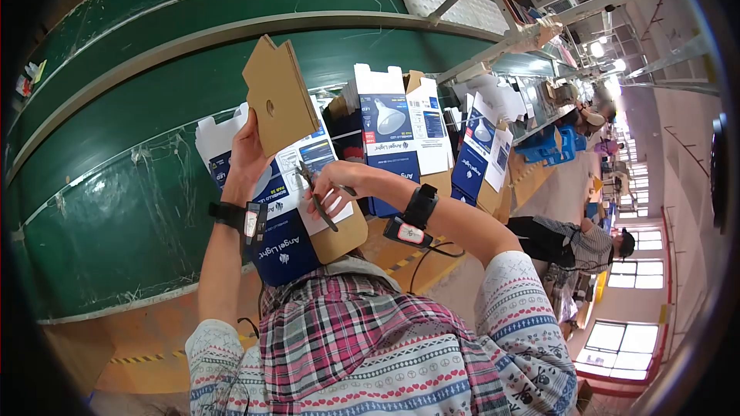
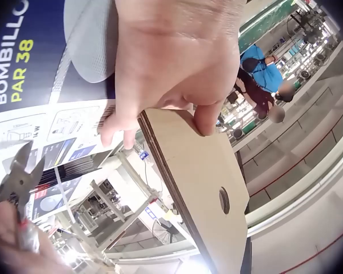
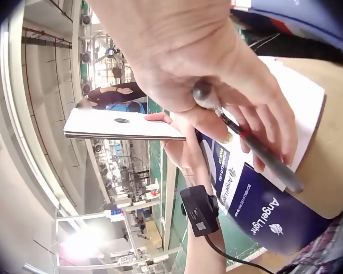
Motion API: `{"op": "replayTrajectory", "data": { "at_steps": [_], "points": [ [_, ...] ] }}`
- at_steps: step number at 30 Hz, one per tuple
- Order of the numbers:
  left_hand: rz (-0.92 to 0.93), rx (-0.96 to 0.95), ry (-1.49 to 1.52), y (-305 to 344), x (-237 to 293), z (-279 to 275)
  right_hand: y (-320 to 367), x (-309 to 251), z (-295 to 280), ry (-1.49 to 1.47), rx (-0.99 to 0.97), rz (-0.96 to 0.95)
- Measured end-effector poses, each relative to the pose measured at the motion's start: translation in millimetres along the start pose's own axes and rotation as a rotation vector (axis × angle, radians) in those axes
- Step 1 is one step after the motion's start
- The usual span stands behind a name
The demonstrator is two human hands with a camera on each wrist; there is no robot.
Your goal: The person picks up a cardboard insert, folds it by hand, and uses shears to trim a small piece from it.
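My left hand (image 1: pixel 245 152) grips a thin stack of brown cardboard pieces (image 1: pixel 287 117) by its lower edge, thumb on one face and fingers on the other. The pieces stand tilted up, with a round hole through them and a notched top edge. My right hand (image 1: pixel 338 179) holds a pair of cutting pliers (image 2: pixel 22 181), its grey handles (image 3: pixel 268 157) running across the palm. In the left wrist view the plier jaws stand apart, with nothing between them. Below both hands lie flat blue-and-white printed Angel Light cartons (image 1: pixel 281 240), against the person's front.
More printed light-bulb cartons (image 1: pixel 393 127) stand in stacks to the right. A green work table (image 1: pixel 108 177) with a metal rail (image 1: pixel 208 27) lies beyond. A blue crate (image 1: pixel 551 146) and other people are farther right. A cable (image 1: pixel 428 258) hangs from the right wrist camera.
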State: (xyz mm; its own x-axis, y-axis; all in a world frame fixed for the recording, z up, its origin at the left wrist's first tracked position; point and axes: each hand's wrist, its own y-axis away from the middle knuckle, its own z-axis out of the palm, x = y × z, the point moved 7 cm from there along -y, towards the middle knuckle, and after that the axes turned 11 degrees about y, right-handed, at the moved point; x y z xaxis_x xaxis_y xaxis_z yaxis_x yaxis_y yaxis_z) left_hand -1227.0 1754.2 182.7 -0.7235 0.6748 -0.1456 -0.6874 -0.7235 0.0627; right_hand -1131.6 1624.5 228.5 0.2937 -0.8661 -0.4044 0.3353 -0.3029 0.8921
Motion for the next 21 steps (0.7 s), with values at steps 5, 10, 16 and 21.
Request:
{"op": "replayTrajectory", "data": {
  "at_steps": [5,10,16,21],
  "points": [
    [-0.032,0.010,0.012,1,-2,2,-2,-9,0,0.073,0.103,-0.130],
    [-0.028,0.020,-0.136,9,-9,16,-13,-15,-4,0.252,0.175,-0.167],
    [0.011,0.031,-0.235,4,-7,30,25,-20,6,0.429,0.332,-0.320],
    [0.025,0.071,-0.291,1,-2,0,240,-93,1,0.565,0.682,-0.561]
  ]
}}
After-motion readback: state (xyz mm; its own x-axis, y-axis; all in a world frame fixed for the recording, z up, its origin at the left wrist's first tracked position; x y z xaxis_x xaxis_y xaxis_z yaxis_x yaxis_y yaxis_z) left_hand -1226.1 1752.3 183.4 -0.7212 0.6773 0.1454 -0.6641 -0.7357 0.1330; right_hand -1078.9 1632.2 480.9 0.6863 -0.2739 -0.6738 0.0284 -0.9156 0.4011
